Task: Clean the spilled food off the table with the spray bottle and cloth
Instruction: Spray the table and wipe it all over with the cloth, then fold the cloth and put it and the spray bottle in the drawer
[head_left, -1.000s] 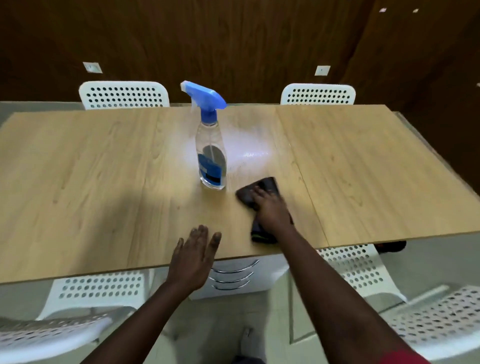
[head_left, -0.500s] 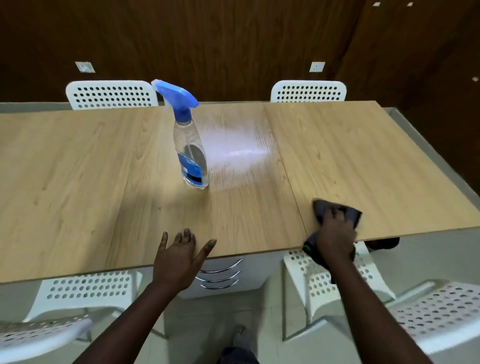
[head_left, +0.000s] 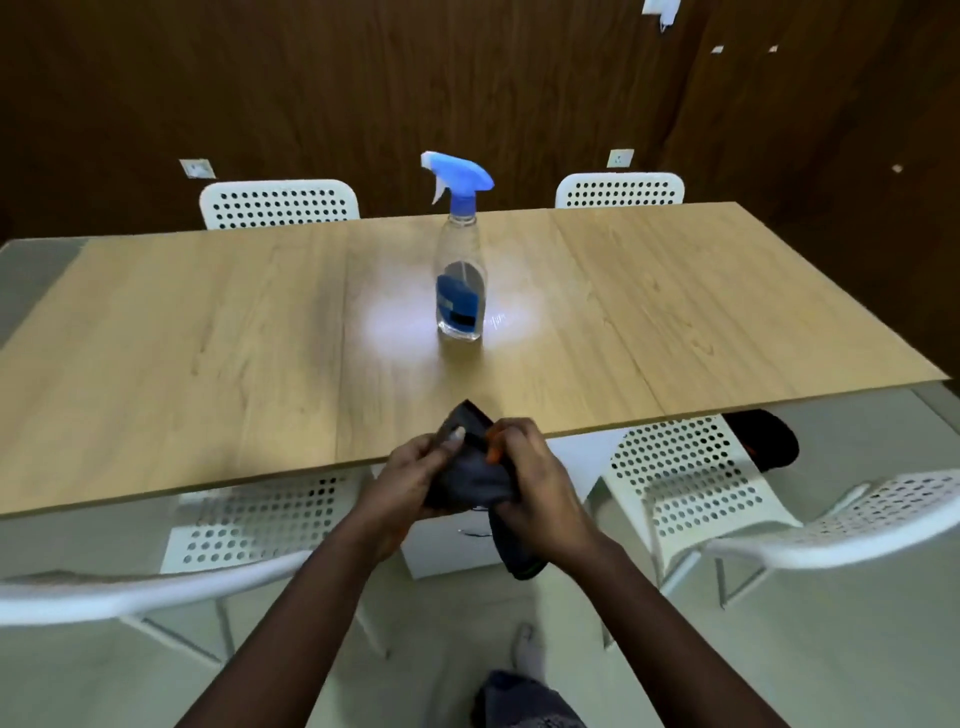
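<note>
A clear spray bottle (head_left: 460, 280) with a blue trigger head stands upright in the middle of the wooden table (head_left: 208, 338), on a shiny patch. Both hands hold a dark grey cloth (head_left: 470, 475) in the air just in front of the table's near edge. My left hand (head_left: 415, 475) grips its left side, thumb on top. My right hand (head_left: 535, 480) grips the right side, and a tail of cloth hangs below it. Something small and orange shows between the right fingers. No spilled food is visible on the tabletop.
White perforated chairs stand at the far side (head_left: 280, 203) (head_left: 619, 189) and tucked under the near edge (head_left: 260, 525) (head_left: 691, 483). A white drawer unit (head_left: 447, 540) sits under the table. A dark object (head_left: 763, 441) lies below the right edge. Dark wood panels form the wall behind.
My right hand pulled the cloth off the table's right edge and brought it to the middle. My left hand left the tabletop and took hold of the cloth too.
</note>
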